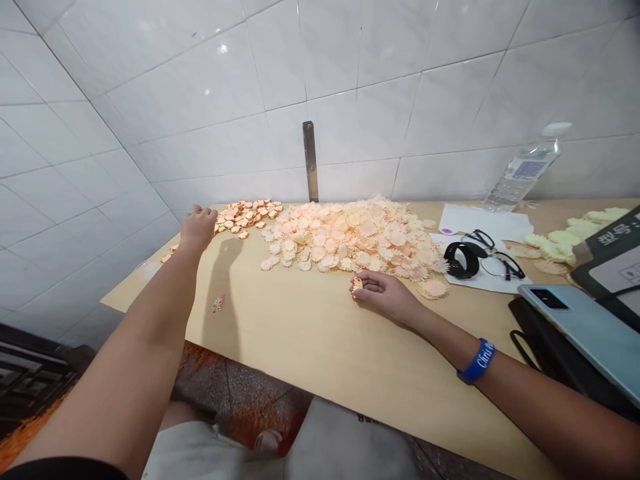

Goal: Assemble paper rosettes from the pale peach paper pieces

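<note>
My left hand is at the left end of a small pile of yellow discs with red edges; its fingers point away from me and what they hold, if anything, is hidden. Between the thumb and fingers of my right hand is a small yellow and red piece, held low over the table. Just behind that hand spreads a large heap of pale pink, scalloped discs. A little cluster of tiny bits lies on the table nearer the left arm.
The tan table meets a tiled wall. On the right are a plastic bottle, glasses, a black watch, white paper, a light blue phone and pale green pieces. A metal strip stands against the wall.
</note>
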`<state>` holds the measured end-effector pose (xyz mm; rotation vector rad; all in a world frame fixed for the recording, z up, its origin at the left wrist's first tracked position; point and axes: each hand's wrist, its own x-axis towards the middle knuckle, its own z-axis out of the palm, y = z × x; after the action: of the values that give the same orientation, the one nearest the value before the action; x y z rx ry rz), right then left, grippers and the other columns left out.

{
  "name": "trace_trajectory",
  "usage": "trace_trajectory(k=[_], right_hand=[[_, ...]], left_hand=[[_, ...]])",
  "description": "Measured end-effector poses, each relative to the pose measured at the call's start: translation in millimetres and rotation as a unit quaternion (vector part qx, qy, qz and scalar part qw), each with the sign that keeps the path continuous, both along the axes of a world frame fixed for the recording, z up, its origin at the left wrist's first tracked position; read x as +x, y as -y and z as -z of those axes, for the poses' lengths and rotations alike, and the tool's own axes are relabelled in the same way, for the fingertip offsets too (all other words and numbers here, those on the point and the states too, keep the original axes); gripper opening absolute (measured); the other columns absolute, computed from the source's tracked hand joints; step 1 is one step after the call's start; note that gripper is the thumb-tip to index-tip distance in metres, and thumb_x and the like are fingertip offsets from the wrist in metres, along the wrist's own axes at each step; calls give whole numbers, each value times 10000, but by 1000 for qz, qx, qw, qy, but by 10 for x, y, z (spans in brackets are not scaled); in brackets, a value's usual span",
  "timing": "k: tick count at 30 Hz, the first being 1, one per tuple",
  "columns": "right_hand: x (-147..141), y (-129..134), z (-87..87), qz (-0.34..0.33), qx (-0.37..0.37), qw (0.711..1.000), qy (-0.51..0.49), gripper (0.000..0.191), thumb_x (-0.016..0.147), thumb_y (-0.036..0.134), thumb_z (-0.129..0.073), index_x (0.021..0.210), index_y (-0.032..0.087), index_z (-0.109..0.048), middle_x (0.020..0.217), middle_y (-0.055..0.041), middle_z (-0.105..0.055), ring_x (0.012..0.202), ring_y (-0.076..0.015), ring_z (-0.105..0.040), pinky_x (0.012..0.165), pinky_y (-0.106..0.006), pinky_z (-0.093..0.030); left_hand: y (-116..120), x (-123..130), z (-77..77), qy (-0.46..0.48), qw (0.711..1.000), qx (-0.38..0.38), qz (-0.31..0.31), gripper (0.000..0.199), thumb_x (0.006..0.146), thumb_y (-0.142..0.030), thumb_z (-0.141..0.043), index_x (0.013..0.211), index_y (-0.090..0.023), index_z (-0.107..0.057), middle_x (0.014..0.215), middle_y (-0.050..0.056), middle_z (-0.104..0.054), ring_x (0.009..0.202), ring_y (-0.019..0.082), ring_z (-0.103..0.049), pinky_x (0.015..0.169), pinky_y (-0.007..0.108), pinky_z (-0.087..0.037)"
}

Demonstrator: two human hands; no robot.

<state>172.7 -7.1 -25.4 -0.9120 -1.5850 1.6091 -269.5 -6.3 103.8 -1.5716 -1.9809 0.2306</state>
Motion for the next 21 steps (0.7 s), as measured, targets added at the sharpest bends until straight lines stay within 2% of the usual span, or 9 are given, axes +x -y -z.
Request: trace_trajectory(k=[4, 7, 8, 11, 14, 17, 19, 21], right_hand=[[-16, 34, -20, 19, 16, 1000, 17, 386, 590, 416, -798, 837, 169, -634, 784, -37, -657, 728, -169, -623, 660, -305, -513], [-23, 55, -22, 26, 38, 999, 28, 377, 586, 403, -796, 833, 172, -629, 772, -23, -642, 723, -162, -613, 675, -309, -518], [-25, 61, -19, 24, 43, 998, 31, 368, 595, 398, -790, 837, 172, -629, 770, -20, -636, 717, -160, -608, 672, -309, -520], [-33, 69, -5, 12, 45, 998, 30, 346, 627, 388, -772, 857, 169, -635, 759, -13, -617, 698, -153, -598, 644, -303, -519], [-48, 69, -2, 20, 23, 1000, 2, 357, 620, 371, -783, 871, 163, -636, 762, -20, -628, 723, -164, -618, 631, -289, -508], [-68, 57, -21, 17, -21, 999, -42, 350, 614, 360, -794, 851, 157, -636, 830, -61, -681, 785, -191, -655, 637, -287, -506], [-77, 38, -39, 15, -49, 997, -59, 345, 596, 354, -813, 821, 155, -644, 864, -82, -705, 801, -204, -670, 630, -285, -503], [-79, 13, -55, 23, -73, 995, -67, 346, 568, 342, -836, 796, 155, -656, 867, -88, -719, 804, -206, -681, 638, -282, -506]], left_hand=[[-34, 207, 135, 81, 995, 41, 43, 280, 877, -95, -379, 1000, -105, -630, 1088, 218, -662, 1135, 360, -495, 829, 442, -435], [73, 559, 350, 202, 965, 138, 95, 272, 918, -232, -428, 1056, -129, -639, 1082, 168, -689, 1123, 331, -517, 888, 437, -451], [159, 704, 440, 235, 953, 147, 123, 266, 915, -265, -460, 1066, -141, -641, 1069, 143, -698, 1097, 308, -540, 900, 423, -460], [529, 1093, 734, 278, 928, 136, 206, 248, 927, -330, -479, 1026, -190, -658, 999, 89, -712, 1032, 256, -580, 906, 385, -482], [857, 1259, 963, 290, 928, 55, 226, 242, 943, -325, -456, 1032, -218, -654, 1053, 74, -710, 1054, 245, -587, 857, 367, -515], [951, 1237, 1038, 283, 930, -8, 233, 263, 950, -316, -450, 1108, -227, -641, 1220, 77, -667, 1159, 260, -568, 935, 419, -509], [908, 1242, 1013, 264, 937, 6, 229, 321, 928, -330, -502, 1208, -211, -603, 1380, 122, -565, 1293, 330, -482, 1022, 528, -445], [833, 1356, 958, 249, 940, 50, 227, 398, 902, -351, -554, 1267, -192, -567, 1491, 168, -433, 1400, 408, -336, 1070, 644, -340]])
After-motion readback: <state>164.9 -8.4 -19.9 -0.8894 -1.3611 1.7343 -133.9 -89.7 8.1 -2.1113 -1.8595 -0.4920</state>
